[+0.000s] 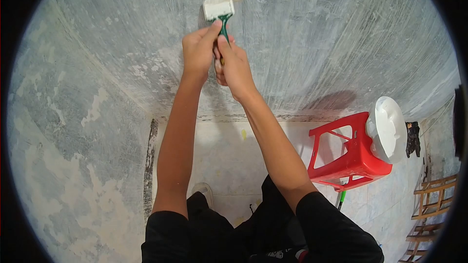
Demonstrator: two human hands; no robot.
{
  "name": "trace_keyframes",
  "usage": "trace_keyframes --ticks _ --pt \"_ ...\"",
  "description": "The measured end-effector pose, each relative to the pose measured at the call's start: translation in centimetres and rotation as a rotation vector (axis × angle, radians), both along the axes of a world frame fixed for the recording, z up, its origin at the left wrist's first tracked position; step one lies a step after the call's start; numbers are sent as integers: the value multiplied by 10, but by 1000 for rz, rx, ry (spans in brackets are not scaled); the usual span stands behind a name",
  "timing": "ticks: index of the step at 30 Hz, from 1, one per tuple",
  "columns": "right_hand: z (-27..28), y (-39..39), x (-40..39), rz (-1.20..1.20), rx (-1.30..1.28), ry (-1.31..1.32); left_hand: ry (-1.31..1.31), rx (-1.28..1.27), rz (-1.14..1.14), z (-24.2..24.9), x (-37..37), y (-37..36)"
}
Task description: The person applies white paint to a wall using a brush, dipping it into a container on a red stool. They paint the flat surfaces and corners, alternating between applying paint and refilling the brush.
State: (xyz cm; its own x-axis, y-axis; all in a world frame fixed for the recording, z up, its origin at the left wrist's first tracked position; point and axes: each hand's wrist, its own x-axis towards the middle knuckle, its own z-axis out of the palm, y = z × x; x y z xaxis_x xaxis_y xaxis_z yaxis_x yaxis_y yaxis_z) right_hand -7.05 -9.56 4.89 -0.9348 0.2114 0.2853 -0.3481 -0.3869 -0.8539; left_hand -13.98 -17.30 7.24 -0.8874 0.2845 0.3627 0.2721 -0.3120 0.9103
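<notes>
A wide brush [222, 6] with white bristles and a green handle is pressed against the grey wall [317, 34] straight ahead, its bristles bent to the right. My left hand [199, 48] and my right hand [233, 63] are both wrapped around the handle just below the brush head, left hand higher and to the left. Faint white streaks fan across the wall around the brush.
A red plastic stool [348, 153] stands on the pale floor [229, 160] at the right, carrying a white bucket [388, 129]. A wooden ladder [431, 199] lies further right. A second patchy wall [63, 131] meets this one at a corner on my left.
</notes>
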Motion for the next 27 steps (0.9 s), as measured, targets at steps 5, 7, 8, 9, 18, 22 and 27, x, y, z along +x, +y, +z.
trace_keyframes --ticks 5,7,8,9,18,22,27 --pt "-107 -7 -12 2 -102 -208 -3 -215 -11 -101 -14 -13" --pt "-144 -12 -12 -32 -135 -238 29 -375 113 -141 -14 -7" --pt "-162 -14 -12 -67 -165 -272 26 -375 114 -155 -15 -8" --pt "-179 -16 -12 -67 -166 -278 0 -422 72 -168 -15 -10" --pt "-266 -35 8 -55 -287 -533 -157 -635 8 -261 -4 -23" --pt "-263 -41 20 -49 -326 -676 -362 -648 -34 -294 -8 -25" --pt "-230 -39 19 49 -470 -754 -640 -509 -72 -287 -14 -25"
